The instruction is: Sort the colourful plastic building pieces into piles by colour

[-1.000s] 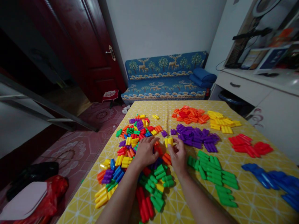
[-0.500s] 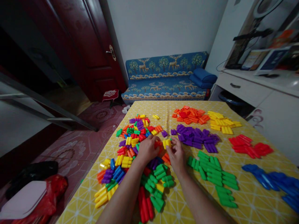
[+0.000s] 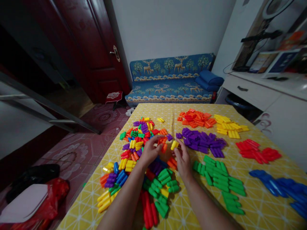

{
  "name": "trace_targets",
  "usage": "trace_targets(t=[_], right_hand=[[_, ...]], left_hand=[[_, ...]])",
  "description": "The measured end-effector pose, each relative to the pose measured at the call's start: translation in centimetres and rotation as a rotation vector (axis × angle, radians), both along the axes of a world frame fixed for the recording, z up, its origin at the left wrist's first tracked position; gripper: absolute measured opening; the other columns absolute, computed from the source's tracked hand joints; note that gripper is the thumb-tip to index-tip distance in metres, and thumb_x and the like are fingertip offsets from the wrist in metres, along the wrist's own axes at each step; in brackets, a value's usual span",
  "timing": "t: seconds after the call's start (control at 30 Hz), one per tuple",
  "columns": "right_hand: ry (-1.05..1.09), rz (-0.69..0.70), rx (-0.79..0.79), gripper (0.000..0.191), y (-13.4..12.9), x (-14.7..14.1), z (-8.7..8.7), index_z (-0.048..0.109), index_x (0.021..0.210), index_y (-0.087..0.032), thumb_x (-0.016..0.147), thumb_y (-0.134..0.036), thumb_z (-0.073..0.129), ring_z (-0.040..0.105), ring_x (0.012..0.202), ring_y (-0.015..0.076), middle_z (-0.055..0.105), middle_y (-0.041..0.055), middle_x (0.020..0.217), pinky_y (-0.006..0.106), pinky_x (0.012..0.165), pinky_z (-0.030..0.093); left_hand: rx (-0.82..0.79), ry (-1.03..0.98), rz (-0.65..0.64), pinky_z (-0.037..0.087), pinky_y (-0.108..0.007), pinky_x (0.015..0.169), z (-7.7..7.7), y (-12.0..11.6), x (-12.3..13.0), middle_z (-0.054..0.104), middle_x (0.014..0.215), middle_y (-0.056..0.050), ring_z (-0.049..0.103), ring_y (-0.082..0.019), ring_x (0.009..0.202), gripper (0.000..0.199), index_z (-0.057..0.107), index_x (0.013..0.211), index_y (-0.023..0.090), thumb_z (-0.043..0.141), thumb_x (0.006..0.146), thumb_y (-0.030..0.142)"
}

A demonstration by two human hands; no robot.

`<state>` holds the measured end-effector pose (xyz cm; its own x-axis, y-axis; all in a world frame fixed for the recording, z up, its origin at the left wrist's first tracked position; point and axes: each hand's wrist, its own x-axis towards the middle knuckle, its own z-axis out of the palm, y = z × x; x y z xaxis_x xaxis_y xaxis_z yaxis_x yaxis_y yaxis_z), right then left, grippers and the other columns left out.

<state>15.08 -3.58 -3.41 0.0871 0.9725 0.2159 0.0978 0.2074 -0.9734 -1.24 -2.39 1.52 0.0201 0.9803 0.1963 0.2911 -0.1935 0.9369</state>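
My right hand (image 3: 182,157) pinches a yellow toy block (image 3: 174,145) between thumb and fingers, just above the table. To its left, my left hand (image 3: 151,151) reaches over the mixed pile with thumb and index finger apart, beside orange blocks (image 3: 164,147). Those fingers look to hold nothing. The mixed pile of colored blocks (image 3: 133,144) spreads around and under my left forearm, which hides part of it. Green blocks (image 3: 165,175) lie between my forearms. A purple heap (image 3: 200,140) sits just beyond my right hand.
Single-color groups lie on the right of the yellow-clothed table (image 3: 183,210): orange (image 3: 196,118), yellow (image 3: 230,126), red (image 3: 257,150), green (image 3: 219,175) and blue (image 3: 275,183). A blue sofa (image 3: 168,84) stands behind, a white cabinet (image 3: 283,108) at right.
My left hand has lifted slightly and its fingers have spread from the pile. The yellow block in my right hand has tilted and shifted a little right.
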Motion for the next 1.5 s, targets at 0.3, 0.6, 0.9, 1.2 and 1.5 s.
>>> trace_targets(t=[0.3, 0.6, 0.9, 1.2, 1.5], right_hand=[[0.028, 0.029, 0.015, 0.049, -0.2, -0.1, 0.3, 0.049, 0.139, -0.023, 0.092, -0.037, 0.048, 0.063, 0.102, 0.0209, 0.06, 0.0091, 0.13, 0.034, 0.086, 0.053], [0.013, 0.036, 0.02, 0.045, -0.1, -0.3, 0.2, 0.051, 0.135, -0.024, 0.091, -0.037, 0.048, 0.064, 0.097, 0.0198, 0.061, 0.0086, 0.127, 0.033, 0.082, 0.054], [-0.335, -0.052, 0.186, 0.041, -0.5, -0.9, 0.5, 0.056, 0.128, -0.019, 0.089, -0.029, 0.052, 0.061, 0.078, 0.0185, 0.064, 0.0117, 0.111, 0.035, 0.074, 0.054], [-0.48, -0.16, 0.394, 0.026, 5.2, 1.7, 4.1, 0.067, 0.108, -0.018, 0.088, -0.025, 0.052, 0.059, 0.103, 0.0238, 0.065, 0.0108, 0.109, 0.039, 0.094, 0.047], [-1.204, -0.142, -0.115, 0.055, 16.7, 5.8, 5.6, 0.058, 0.134, -0.028, 0.083, -0.046, 0.06, 0.044, 0.126, 0.0387, 0.045, 0.0146, 0.143, 0.05, 0.099, 0.038]], left_hand=[[-0.417, -0.837, -0.109, 0.05, -0.021, 0.058, 0.8, -0.3, 0.0, 0.069, 0.107, -0.011, 0.066, -0.015, 0.078, 0.049, 0.06, 0.122, 0.017, 0.061, 0.074, 0.024], [-0.326, -0.705, 0.018, 0.041, -0.018, 0.048, 0.6, -0.3, 0.3, 0.07, 0.106, -0.011, 0.065, -0.015, 0.074, 0.056, 0.058, 0.122, 0.018, 0.067, 0.077, 0.051], [0.207, 0.139, 0.251, 0.048, -0.034, 0.092, -0.9, -0.3, 1.2, 0.07, 0.11, -0.007, 0.063, -0.023, 0.106, 0.024, 0.065, 0.108, 0.021, 0.056, 0.091, 0.035], [0.203, 0.315, 0.248, 0.048, -0.037, 0.095, -1.5, -0.1, 1.0, 0.07, 0.112, -0.008, 0.064, -0.024, 0.108, 0.023, 0.064, 0.111, 0.021, 0.054, 0.091, 0.029], [0.201, 0.346, 0.259, 0.05, -0.037, 0.092, -1.7, -0.2, 1.0, 0.071, 0.11, -0.007, 0.065, -0.023, 0.105, 0.022, 0.064, 0.11, 0.02, 0.055, 0.091, 0.027]])
